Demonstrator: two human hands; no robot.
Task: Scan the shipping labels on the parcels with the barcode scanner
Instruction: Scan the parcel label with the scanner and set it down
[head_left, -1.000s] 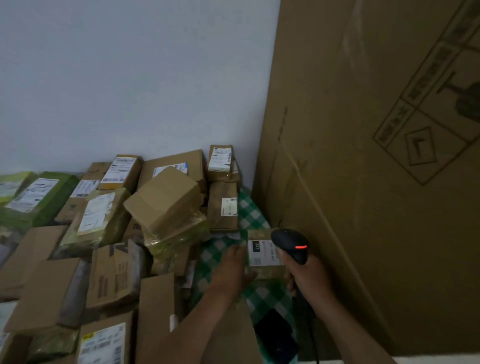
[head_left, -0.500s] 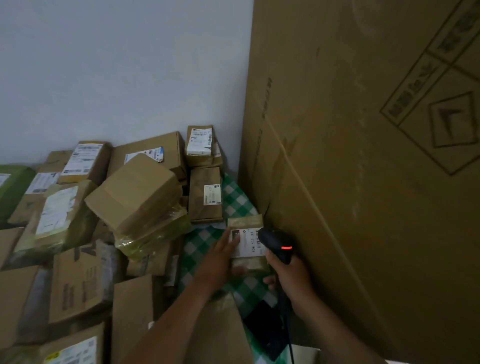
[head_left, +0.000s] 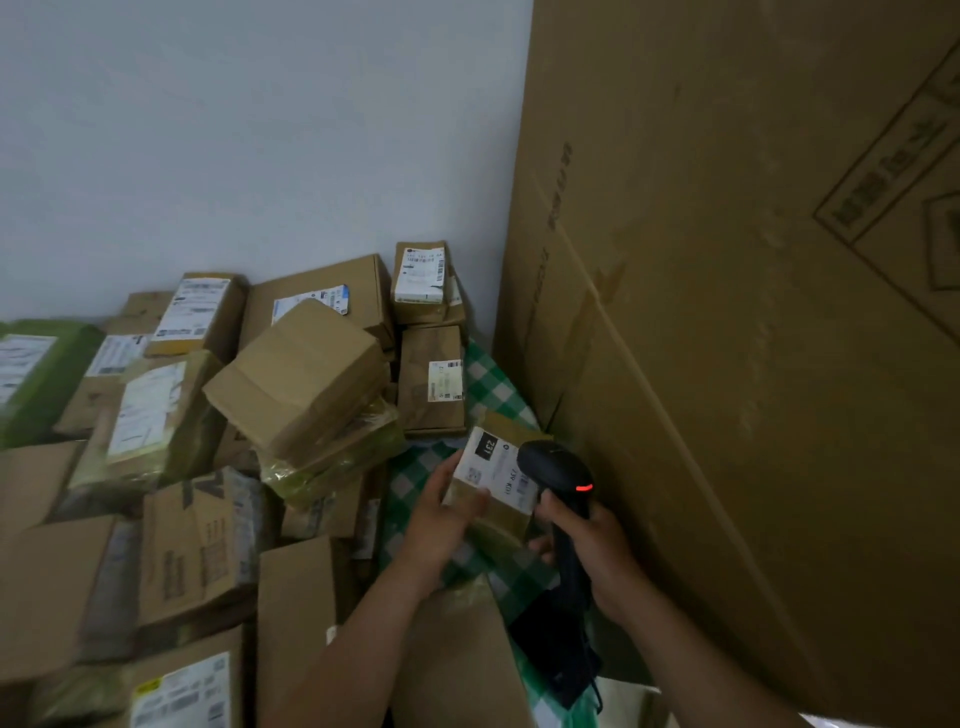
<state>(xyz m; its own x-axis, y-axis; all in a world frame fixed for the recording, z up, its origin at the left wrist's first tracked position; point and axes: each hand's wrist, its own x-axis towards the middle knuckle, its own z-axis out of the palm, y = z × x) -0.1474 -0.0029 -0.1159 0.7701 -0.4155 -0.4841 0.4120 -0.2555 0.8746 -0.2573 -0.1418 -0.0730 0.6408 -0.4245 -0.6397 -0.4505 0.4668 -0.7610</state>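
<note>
The left hand (head_left: 441, 514) grips a small parcel (head_left: 493, 512), thumb curled over its face, above a narrow strip of green checked cloth (head_left: 488, 379). That strip is hemmed in by a parcel pile (head_left: 301, 374) on the left and a tall cardboard carton (head_left: 727, 364) on the right. The right hand (head_left: 597, 551) is wrapped round the handle of the barcode scanner (head_left: 556, 467), near the carton. A pale wall (head_left: 234, 130) stands behind the pile. The scanner head, with its red light lit, covers one end of the shipping label (head_left: 491, 462). Apart from "231", the print is blurred.
</note>
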